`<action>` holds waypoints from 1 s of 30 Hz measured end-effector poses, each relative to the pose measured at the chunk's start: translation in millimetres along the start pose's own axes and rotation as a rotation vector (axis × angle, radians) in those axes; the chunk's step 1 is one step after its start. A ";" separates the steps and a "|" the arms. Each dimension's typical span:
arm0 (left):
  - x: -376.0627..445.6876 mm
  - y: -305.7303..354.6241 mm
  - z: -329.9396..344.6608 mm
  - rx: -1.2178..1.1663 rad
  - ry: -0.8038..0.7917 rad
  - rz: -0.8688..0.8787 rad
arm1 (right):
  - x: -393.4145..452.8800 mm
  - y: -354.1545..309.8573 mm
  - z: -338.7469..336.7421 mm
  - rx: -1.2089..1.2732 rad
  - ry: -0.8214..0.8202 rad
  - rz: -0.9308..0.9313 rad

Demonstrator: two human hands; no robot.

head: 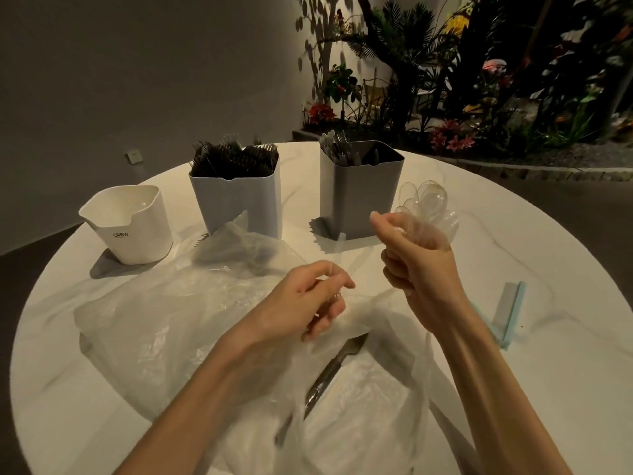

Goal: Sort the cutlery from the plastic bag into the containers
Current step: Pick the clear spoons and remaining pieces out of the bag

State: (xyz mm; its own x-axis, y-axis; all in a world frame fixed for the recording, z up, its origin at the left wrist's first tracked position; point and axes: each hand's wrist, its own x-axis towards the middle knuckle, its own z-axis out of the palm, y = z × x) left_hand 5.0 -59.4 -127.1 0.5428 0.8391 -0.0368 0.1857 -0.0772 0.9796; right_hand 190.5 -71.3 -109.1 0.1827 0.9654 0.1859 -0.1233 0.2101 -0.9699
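My right hand is closed around a bunch of clear plastic spoons, bowls fanned upward, just right of the dark grey container that holds grey cutlery. My left hand hovers over the crumpled clear plastic bag with fingers curled; something thin and clear may be pinched in it, but I cannot make it out. A metal knife lies on the bag below my hands. A light grey container is packed with dark forks. A white container stands at the left.
Everything sits on a round white marble table. A pale blue and grey strip lies near the right edge. Plants and flowers fill the background beyond the table.
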 end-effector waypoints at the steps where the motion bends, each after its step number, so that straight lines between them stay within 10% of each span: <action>1: 0.1 -0.3 -1.1 0.016 -0.036 -0.006 | -0.5 2.2 1.7 -0.118 -0.003 -0.061; 6: 3.9 -3.7 -5.4 0.033 0.043 0.036 | 2.3 26.7 7.2 -0.715 -0.078 -0.141; 14: 14.2 -9.8 -10.0 -0.039 0.492 0.128 | -7.9 24.9 24.3 -0.754 -0.322 -0.007; 25: 9.6 0.5 -18.4 -0.226 0.453 0.145 | -12.1 26.1 39.3 -0.347 -0.408 0.089; 30: 4.0 -0.7 -13.1 -0.255 0.143 0.179 | -15.8 36.3 50.5 -0.252 -0.410 0.065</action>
State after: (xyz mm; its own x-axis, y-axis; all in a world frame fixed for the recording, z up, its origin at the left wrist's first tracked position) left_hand -3.6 -48.9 -125.4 0.4245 0.8928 0.1506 -0.1224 -0.1082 0.9866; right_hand 133.8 -71.1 -139.3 -0.2233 0.9671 0.1218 0.1272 0.1528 -0.9800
